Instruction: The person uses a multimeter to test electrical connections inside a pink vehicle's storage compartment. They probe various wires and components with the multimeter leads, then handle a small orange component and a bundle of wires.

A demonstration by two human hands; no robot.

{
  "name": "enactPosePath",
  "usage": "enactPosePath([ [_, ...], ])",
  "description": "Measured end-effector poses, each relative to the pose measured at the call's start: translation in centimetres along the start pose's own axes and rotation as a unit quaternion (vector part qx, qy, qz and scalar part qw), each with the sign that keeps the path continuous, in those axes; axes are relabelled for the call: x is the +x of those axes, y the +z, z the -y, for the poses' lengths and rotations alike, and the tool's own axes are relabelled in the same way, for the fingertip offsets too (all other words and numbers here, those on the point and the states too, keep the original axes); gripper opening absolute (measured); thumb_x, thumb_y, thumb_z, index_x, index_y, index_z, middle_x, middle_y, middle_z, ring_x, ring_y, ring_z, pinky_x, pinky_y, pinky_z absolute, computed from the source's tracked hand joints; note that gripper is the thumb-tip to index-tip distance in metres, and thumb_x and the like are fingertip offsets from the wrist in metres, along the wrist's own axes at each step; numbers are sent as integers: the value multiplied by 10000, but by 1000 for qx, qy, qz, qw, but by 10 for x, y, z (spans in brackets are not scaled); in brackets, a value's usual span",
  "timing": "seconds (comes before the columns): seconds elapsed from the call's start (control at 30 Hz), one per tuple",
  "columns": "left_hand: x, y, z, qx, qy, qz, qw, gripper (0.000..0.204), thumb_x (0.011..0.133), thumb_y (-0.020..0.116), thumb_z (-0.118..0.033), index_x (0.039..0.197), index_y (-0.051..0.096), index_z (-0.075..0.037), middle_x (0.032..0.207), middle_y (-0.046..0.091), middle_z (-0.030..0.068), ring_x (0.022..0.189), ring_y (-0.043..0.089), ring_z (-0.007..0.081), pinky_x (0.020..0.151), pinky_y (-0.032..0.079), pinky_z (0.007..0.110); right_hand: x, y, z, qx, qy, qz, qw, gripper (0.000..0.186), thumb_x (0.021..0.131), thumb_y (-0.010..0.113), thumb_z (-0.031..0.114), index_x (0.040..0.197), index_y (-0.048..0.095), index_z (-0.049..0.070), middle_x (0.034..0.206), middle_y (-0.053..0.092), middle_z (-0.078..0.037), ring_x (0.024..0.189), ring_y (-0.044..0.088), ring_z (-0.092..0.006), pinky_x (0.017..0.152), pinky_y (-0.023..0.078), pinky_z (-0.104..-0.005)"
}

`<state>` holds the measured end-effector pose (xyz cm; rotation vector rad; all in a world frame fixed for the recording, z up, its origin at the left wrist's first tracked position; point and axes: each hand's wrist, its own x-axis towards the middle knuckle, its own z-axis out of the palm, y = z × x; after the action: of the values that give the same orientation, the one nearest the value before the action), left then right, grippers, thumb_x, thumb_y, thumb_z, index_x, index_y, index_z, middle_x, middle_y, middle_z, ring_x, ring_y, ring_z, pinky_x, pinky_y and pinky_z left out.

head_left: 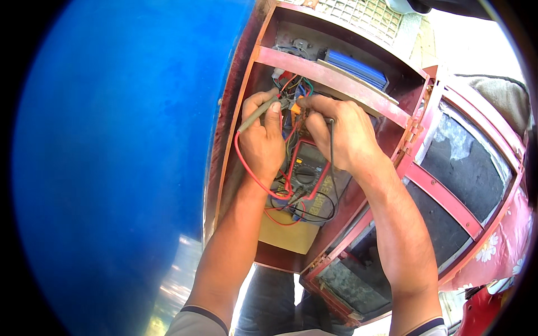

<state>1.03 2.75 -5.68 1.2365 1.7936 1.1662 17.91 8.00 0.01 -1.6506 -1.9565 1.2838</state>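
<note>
My left hand (264,147) is closed around a grey test probe (258,115) with a red lead, its tip end among a bundle of wires. Opposite it, my right hand (350,134) is pinched shut on the other test probe, mostly hidden by the fingers; its black lead (332,162) trails down from them. An orange connector (297,106) sits between the two hands, by the right fingertips. Below them a multimeter (306,172) in a red holster lies face up on a dark battery-like block (322,208), the leads looped over it.
All this sits inside a red metal box (330,74) with a crossbar. A blue finned unit (357,68) lies in its far compartment. The box's hinged door (443,196) hangs open on the right. A blue panel (129,140) rises along the left.
</note>
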Motion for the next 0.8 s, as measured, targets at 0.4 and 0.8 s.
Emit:
enactPosePath([
  [0.4,6,3,1,0,1,1,1000,209,1110,592,-95,1259,671,29,1179,731,156,1066,700,250,936,562,379,1,-3,2,10,6,15,1000,275,953,603,234,1073,788,71,798,725,-262,838,722,-482,801,572,-568],
  [0.8,7,4,0,8,20,-10,1000,142,1099,636,-82,1209,651,7,1136,728,108,1030,674,184,916,549,341,3,-7,5,-8,23,44,999,346,963,610,190,1220,787,39,934,770,-243,935,757,-439,874,587,-482],
])
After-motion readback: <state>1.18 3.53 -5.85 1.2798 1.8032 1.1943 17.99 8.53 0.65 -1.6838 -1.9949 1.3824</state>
